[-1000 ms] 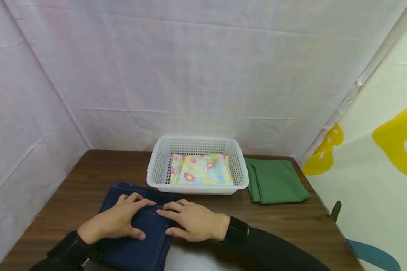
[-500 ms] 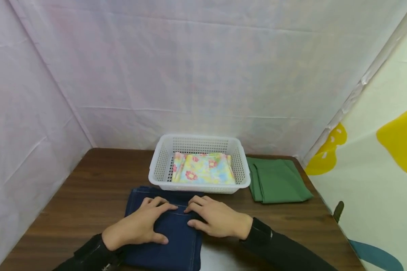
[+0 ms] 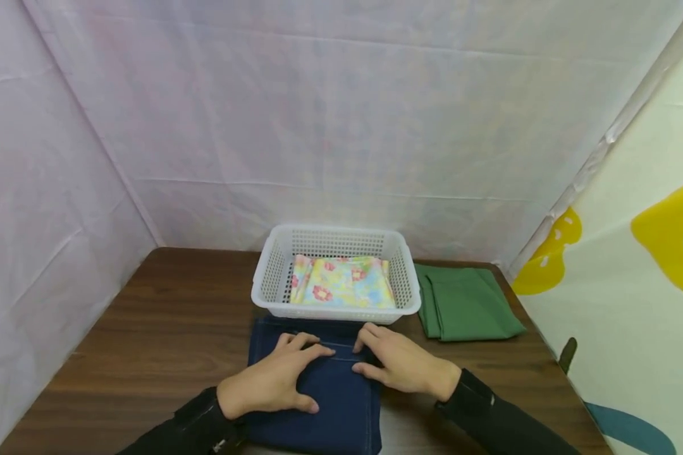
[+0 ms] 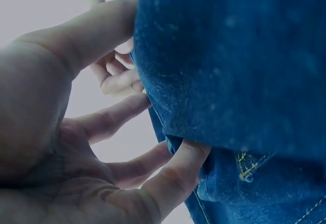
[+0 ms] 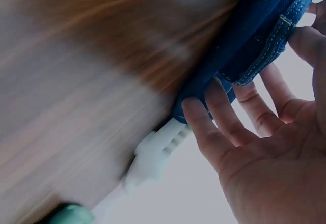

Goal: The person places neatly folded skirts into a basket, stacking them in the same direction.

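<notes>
A folded dark blue denim garment (image 3: 341,404) with pale stitching lies flat on the table, just in front of the white basket. My left hand (image 3: 276,379) rests on its left part, thumb and fingers spread. In the left wrist view, fingers (image 4: 175,178) touch the denim (image 4: 234,66), one tip at a fold. On the garment's right side, my right hand (image 3: 401,360) touches the cloth with bent, relaxed fingers. The right wrist view has its fingertips against the edge of the denim (image 5: 239,35). Parts of the garment are hidden under both hands.
The white plastic basket (image 3: 336,313) stands at the back of the brown wooden table (image 3: 148,354), holding a folded floral cloth (image 3: 347,284). To its right lies a folded green cloth (image 3: 472,303). White sheeting (image 3: 330,126) rises behind the table.
Both hands and the denim garment have slid to the right across the table, now in front of the basket. The basket and the green cloth stay in place.
</notes>
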### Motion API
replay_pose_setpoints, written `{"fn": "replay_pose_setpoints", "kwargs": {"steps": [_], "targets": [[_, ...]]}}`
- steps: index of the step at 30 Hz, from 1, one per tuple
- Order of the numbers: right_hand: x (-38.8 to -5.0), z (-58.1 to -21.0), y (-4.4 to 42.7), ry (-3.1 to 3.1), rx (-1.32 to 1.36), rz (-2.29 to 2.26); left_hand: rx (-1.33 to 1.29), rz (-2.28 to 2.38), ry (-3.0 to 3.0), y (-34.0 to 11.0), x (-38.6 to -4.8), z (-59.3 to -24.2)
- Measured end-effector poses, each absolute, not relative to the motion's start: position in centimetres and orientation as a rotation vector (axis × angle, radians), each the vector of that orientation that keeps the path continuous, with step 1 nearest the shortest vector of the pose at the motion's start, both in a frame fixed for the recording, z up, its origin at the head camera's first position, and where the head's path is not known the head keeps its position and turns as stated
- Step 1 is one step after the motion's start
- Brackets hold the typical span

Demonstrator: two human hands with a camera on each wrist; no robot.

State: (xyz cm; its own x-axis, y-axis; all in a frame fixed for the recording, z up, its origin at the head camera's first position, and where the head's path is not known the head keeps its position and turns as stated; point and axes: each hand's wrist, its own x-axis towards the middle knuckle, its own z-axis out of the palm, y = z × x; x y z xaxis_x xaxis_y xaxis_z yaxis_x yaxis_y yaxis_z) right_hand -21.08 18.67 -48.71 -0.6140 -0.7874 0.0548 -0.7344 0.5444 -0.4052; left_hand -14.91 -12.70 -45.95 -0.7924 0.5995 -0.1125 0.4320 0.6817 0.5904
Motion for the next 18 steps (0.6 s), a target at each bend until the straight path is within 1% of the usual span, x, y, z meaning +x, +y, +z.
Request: {"fn": "replay_pose_setpoints", "kwargs": {"steps": [9,13,18], "targets": [[-20.7,-48.7,21.3,2.653,-1.142,-0.637,0.839,0.816,2.554,-10.7,-14.6,-46.1],[-20.1,-48.8,21.5,2.658,-1.093,-0.693,0.830,0.848,2.548,-11.0,-14.5,-46.3],[-19.2,-48.0,21.5,2.683,-1.029,-0.819,0.764,0.965,2.531,-12.7,-14.5,-45.7]]}}
